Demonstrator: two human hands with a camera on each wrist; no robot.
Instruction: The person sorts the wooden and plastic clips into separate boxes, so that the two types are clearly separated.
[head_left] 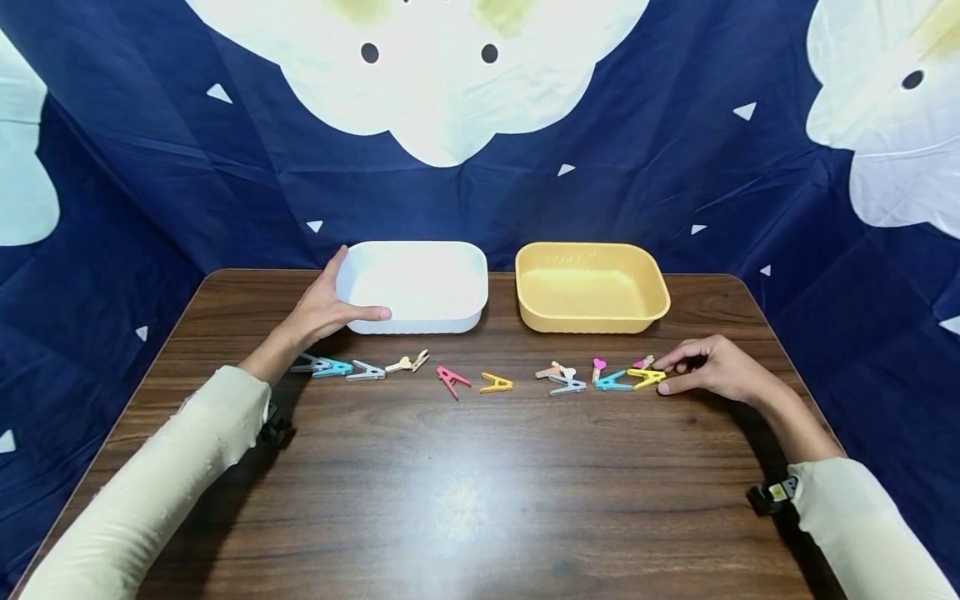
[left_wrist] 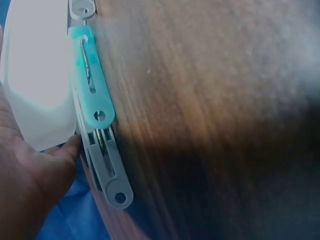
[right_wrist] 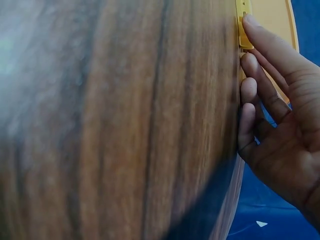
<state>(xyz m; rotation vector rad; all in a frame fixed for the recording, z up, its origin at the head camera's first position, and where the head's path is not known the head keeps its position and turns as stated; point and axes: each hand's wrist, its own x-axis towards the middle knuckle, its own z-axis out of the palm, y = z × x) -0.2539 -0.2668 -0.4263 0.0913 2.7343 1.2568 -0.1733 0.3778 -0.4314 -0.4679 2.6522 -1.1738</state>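
Broad tabletop (head_left: 465,467) foreground, right hand (head_left: 722,368) (at yellow clothespin (head_left: 647,378)) near right edge (head_left: 771,333)

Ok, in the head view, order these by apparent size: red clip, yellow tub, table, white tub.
1. Table
2. White tub and yellow tub, unranked: they look alike, and the left hand covers part of the white one
3. Red clip
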